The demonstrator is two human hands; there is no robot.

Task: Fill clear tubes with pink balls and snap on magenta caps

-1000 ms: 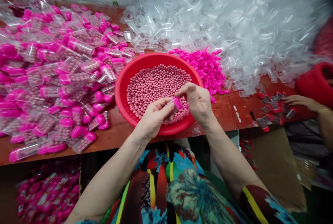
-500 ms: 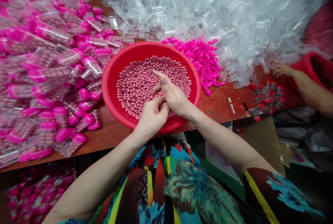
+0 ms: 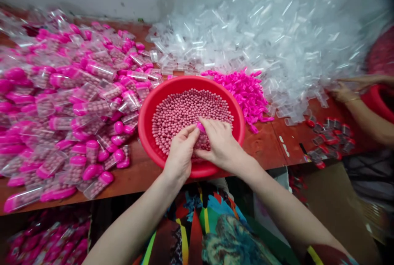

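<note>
Pink piece [image 3: 200, 126] back in view

Your left hand [image 3: 180, 152] pinches it in its fingers over the red basin [image 3: 144, 129]; your right hand [image 3: 222, 144], outstretched half a second ago, now curls against it, grip unclear, suggesting two-handed work.

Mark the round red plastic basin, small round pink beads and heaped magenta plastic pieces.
Round red plastic basin [image 3: 145, 127]: head view, left inner wall.
Small round pink beads [image 3: 184, 111]: head view, middle of the visible layer.
Heaped magenta plastic pieces [image 3: 243, 92]: head view, heap's middle.
</note>
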